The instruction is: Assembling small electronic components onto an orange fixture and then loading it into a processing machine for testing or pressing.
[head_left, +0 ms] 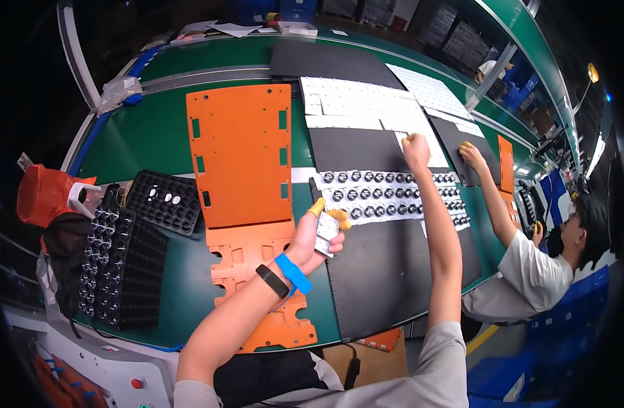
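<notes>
My left hand (pixel 308 238) is closed around a small stack of white perforated boards (pixel 327 233), held over the edge of a black mat. Yellow covers sit on several of its fingertips, and a blue band and a black band circle the wrist. Farther off, my right hand (pixel 416 151) pinches its fingers together above a white board (pixel 431 144); what lies between them is too small to make out. Between my hands, rows of black round parts (pixel 367 194) stand on white boards. Larger white sheets (pixel 356 98) lie behind them on black mats (pixel 356 149).
A tall orange plate (pixel 240 156) and a cut-out orange fixture (pixel 254 255) lie left of my left hand. Black trays (pixel 163 200) and a stack with shiny round parts (pixel 108 265) stand farther left, beside an orange bin (pixel 45 195). A co-worker (pixel 529 268) reaches in at right.
</notes>
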`<state>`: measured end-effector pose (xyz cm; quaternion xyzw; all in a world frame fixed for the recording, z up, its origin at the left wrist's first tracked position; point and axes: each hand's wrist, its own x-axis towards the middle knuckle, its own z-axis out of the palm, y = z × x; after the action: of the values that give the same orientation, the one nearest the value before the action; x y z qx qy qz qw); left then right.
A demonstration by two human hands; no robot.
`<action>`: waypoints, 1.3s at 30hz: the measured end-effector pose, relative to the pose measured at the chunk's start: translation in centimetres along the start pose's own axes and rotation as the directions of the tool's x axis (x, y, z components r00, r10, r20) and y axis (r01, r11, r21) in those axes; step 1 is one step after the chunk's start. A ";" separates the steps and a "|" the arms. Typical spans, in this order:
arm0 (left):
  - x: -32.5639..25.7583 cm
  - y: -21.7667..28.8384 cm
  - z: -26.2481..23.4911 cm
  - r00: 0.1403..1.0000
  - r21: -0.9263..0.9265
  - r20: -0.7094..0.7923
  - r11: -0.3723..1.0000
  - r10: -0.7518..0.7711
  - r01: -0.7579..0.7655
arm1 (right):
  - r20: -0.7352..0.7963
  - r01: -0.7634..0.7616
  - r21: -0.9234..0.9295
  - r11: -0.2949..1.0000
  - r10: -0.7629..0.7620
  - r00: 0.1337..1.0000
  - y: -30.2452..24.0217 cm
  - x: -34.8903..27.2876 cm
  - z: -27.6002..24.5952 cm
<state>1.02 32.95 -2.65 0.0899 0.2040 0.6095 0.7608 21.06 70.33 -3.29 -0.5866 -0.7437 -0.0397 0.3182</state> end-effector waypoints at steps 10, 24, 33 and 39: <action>-1.2 0.4 0.6 0.999 0.056 -0.030 0.998 -0.027 0.028 | 0.208 -0.077 -0.107 0.991 0.098 0.973 -1.5 0.1 0.7; -1.8 1.0 2.0 0.989 0.164 -0.112 0.983 0.101 -0.082 | 0.278 0.468 0.729 0.500 -0.841 0.465 -19.6 -15.7 -16.7; -0.1 -1.2 1.3 0.999 0.119 -0.026 0.992 -0.030 0.033 | 0.031 0.190 -0.114 0.975 -0.188 0.982 -1.7 0.5 1.4; -1.3 0.0 0.9 1.000 0.154 0.012 0.988 -0.018 0.016 | 0.425 0.137 -0.120 0.983 -0.074 0.902 -2.6 3.5 3.7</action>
<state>1.19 31.75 -1.57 0.1507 0.2462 0.5847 0.7581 16.77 74.16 -3.62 -0.5620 -0.8203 0.0151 0.1047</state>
